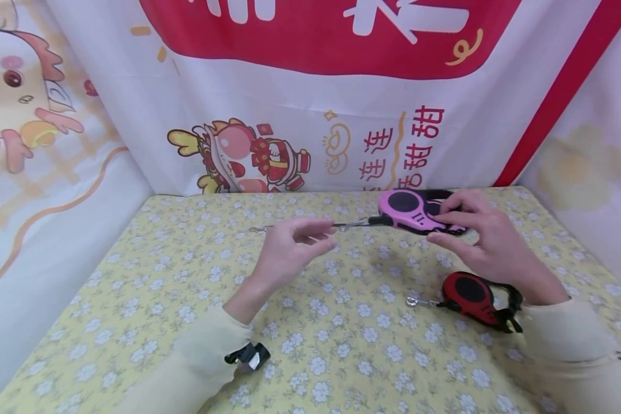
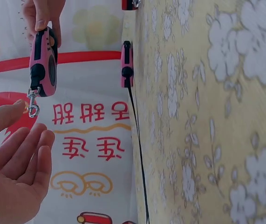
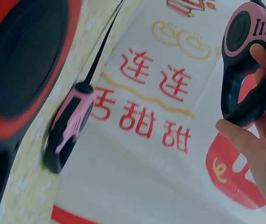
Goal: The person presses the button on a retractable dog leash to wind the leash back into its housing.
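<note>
My right hand [image 1: 489,236] grips a pink and black retractable dog leash [image 1: 409,210] by its black loop handle, holding it above the table. From its nose hangs a silver snap hook [image 2: 33,105]. Close to that hook is my left hand [image 2: 18,158], its thumb and fingers spread apart with nothing between them. A second pink leash [image 2: 127,65] lies on the table behind, largely hidden by the held one in the head view. Its black cord [image 2: 139,154] is drawn out to the left, ending in a metal hook [image 1: 259,229].
A red and black retractable leash [image 1: 471,296] lies on the table under my right forearm, its silver hook [image 1: 413,301] pointing left. Flowered yellow cloth [image 1: 176,322] covers the table. Printed white cloth [image 1: 290,92] hangs behind and at both sides.
</note>
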{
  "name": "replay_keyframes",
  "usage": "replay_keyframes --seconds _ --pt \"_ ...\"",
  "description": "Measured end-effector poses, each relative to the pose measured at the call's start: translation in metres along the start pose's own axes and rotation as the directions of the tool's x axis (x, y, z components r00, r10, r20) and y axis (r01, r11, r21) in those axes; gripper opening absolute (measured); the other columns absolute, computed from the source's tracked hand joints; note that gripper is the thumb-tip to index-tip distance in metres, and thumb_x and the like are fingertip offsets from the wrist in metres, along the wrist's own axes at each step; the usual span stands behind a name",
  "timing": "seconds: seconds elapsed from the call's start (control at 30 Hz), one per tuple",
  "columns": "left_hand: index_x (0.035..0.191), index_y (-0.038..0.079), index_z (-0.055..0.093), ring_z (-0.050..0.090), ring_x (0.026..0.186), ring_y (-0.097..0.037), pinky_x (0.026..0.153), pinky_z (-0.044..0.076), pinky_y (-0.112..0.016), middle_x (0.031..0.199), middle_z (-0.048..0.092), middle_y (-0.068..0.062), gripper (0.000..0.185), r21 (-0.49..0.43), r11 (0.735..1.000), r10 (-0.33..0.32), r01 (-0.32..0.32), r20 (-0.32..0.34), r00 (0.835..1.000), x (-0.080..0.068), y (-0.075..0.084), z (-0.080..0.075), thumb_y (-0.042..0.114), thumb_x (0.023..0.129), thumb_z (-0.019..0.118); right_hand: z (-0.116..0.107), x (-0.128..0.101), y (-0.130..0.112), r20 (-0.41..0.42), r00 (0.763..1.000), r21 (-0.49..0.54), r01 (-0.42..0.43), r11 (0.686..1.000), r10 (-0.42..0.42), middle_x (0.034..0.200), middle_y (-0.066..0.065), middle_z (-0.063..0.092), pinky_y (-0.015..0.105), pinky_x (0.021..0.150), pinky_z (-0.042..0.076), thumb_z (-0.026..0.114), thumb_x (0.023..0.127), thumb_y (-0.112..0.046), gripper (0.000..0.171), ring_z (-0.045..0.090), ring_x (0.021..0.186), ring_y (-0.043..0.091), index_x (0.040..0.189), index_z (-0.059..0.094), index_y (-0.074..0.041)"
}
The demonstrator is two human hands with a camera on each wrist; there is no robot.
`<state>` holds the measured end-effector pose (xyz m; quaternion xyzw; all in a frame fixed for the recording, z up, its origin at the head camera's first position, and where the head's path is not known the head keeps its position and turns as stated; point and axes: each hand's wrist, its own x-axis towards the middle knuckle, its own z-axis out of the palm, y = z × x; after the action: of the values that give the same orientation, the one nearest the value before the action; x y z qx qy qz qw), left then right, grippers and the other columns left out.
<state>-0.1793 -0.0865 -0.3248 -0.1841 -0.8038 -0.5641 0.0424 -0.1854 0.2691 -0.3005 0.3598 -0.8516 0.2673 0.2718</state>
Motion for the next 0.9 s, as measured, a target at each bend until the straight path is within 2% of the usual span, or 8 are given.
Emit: replay_keyframes --seconds 0.23,0.4,0.5,0.7,0.9 --pt "0.138 0.021 0.070 0.069 0.124 -0.017 0.104 0.057 -0.037 0.133 0.075 0.003 0.044 -0.025 0.999 -0.026 0.028 0.055 0.998 0.010 0.001 0.023 0.028 0.096 0.080 -0.018 -0.022 0.026 0.020 0.998 -0.067 -0.054 0.996 0.055 0.108 0.005 0.066 0.021 0.087 0.040 0.094 0.073 -0.007 0.033 0.046 0.109 -0.003 0.103 0.082 0.000" --pt "0.144 0.025 0.064 0.063 0.132 -0.013 0.109 0.053 -0.037 0.142 0.069 0.007 0.053 -0.033 0.995 -0.089 0.095 0.131 0.987 0.016 0.001 0.041 0.034 0.094 0.081 -0.026 -0.044 0.045 0.074 0.990 -0.127 -0.109 0.986 0.119 0.108 0.003 0.065 0.022 0.087 0.039 0.094 0.072 -0.003 0.033 0.042 0.108 -0.010 0.102 0.082 0.000" --pt "0.145 0.028 0.062 0.061 0.135 -0.015 0.112 0.052 -0.039 0.144 0.067 0.009 0.057 -0.049 0.985 -0.151 0.163 0.190 0.970 0.019 -0.001 0.054 0.037 0.093 0.083 -0.030 -0.057 0.057 0.111 0.980 -0.163 -0.145 0.976 0.165 0.108 0.002 0.066 0.023 0.085 0.039 0.094 0.072 -0.003 0.031 0.041 0.107 -0.012 0.101 0.082 -0.001" --pt "0.146 0.029 0.061 0.060 0.139 -0.019 0.116 0.049 -0.044 0.146 0.065 0.011 0.062 -0.069 0.959 -0.249 0.276 0.271 0.930 0.024 -0.002 0.075 0.038 0.090 0.085 -0.034 -0.079 0.078 0.200 0.949 -0.245 -0.192 0.950 0.243 0.114 0.007 0.068 0.028 0.085 0.038 0.093 0.079 -0.014 0.027 0.041 0.112 -0.006 0.102 0.084 -0.006" --pt "0.147 0.027 0.061 0.060 0.138 -0.020 0.115 0.049 -0.043 0.147 0.065 0.009 0.062 -0.068 0.951 -0.268 0.303 0.311 0.912 0.031 -0.002 0.090 0.036 0.090 0.085 -0.033 -0.089 0.096 0.267 0.930 -0.284 -0.176 0.942 0.254 0.111 0.001 0.069 0.027 0.085 0.040 0.092 0.079 -0.012 0.021 0.045 0.109 -0.003 0.098 0.084 -0.013"
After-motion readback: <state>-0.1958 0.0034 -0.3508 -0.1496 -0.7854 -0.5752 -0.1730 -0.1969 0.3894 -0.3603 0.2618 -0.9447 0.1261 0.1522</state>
